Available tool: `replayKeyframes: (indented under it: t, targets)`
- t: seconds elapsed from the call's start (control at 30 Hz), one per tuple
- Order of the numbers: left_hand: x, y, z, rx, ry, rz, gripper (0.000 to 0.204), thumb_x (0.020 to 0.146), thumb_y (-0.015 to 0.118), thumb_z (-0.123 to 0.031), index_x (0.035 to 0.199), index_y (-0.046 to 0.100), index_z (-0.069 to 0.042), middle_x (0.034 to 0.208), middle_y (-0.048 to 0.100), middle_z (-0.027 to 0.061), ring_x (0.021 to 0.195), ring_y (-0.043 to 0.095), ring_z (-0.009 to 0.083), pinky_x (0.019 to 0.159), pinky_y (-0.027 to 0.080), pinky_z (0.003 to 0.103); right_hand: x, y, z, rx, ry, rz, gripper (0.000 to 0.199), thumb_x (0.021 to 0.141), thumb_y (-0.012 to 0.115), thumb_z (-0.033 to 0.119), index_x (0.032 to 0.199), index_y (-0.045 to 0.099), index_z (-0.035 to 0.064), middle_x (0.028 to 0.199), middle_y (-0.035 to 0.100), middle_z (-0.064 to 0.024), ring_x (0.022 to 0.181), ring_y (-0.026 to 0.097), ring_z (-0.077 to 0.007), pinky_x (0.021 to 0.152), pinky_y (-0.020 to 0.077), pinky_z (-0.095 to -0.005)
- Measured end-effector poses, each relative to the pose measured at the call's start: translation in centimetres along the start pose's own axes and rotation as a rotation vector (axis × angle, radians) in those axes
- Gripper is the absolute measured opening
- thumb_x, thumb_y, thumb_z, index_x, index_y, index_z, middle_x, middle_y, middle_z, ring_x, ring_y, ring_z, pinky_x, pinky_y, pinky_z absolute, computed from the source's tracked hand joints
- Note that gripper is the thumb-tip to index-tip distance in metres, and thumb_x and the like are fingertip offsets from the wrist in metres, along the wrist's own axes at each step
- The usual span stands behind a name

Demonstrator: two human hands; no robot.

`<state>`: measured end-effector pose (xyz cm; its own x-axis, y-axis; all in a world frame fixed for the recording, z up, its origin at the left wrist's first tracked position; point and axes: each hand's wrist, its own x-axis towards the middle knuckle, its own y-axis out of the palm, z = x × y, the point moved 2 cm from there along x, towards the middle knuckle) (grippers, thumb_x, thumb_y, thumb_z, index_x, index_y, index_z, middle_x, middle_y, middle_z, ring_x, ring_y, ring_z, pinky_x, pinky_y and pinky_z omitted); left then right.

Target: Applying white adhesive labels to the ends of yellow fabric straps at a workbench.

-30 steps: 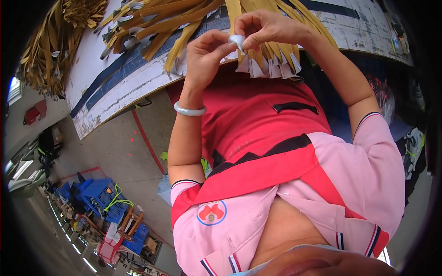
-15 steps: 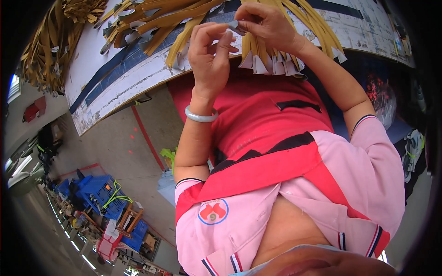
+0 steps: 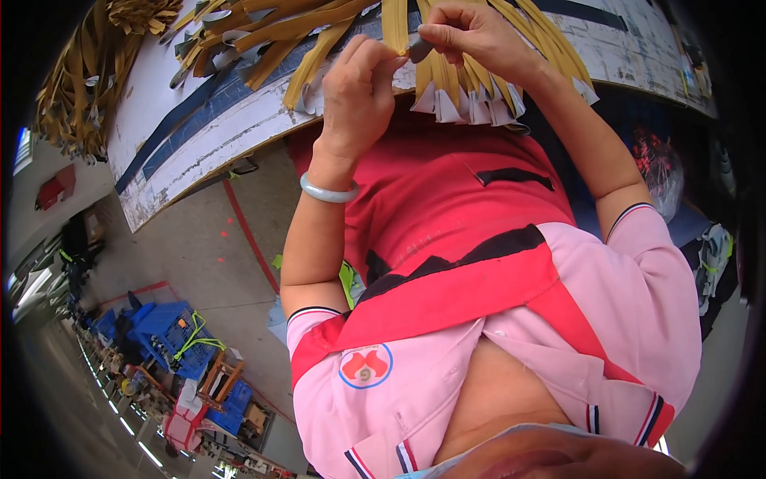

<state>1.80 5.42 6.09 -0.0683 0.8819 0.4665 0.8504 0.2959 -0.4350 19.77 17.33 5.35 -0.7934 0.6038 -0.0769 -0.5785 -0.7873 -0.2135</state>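
Well, strip (image 3: 394, 25) in left hand (image 3: 357, 89)

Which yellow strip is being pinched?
The yellow strip running from the picture's top edge down to the fingertips of the left hand, with a grey tab beside its lower end. The other strips lie outside that pinch.

Camera: head-worn fisheye, left unit of pair. Faces steeply downward; wearer's torso (image 3: 447, 295) in near field, hands (image 3: 355, 100) and desk (image 3: 239, 140) farther, toward upper rim.
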Motion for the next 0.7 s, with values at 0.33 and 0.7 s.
replayKeyframes:
  t: [0.33,0.7]
  targets:
    - [-2.5,-12.9,6.8,-0.026,-0.357,-0.597,0.015,0.098,0.061,-0.008,0.111,0.062,0.001,0.094,0.064,0.0073,0.085,0.068,0.0154,0.069,0.058,0.025,-3.8,-2.7,-1.4,-0.505,-0.079,-0.116,0.025,0.098,0.064,0.028,0.098,0.064,0.0032,0.080,0.061,-0.0008,0.075,0.061,-0.0081,0.065,0.0490,-0.0250]
    - [-5.0,3.8,1.5,-0.071,-0.147,0.264,0.011,0.089,0.063,0.001,0.099,0.067,-0.002,0.091,0.064,0.0119,0.078,0.066,0.0279,0.069,0.052,0.034,-6.7,-2.6,-0.4,-0.797,0.022,0.134,0.012,0.086,0.067,0.009,0.097,0.064,0.0055,0.098,0.059,-0.0082,0.087,0.062,-0.0273,0.076,0.0491,-0.0355]
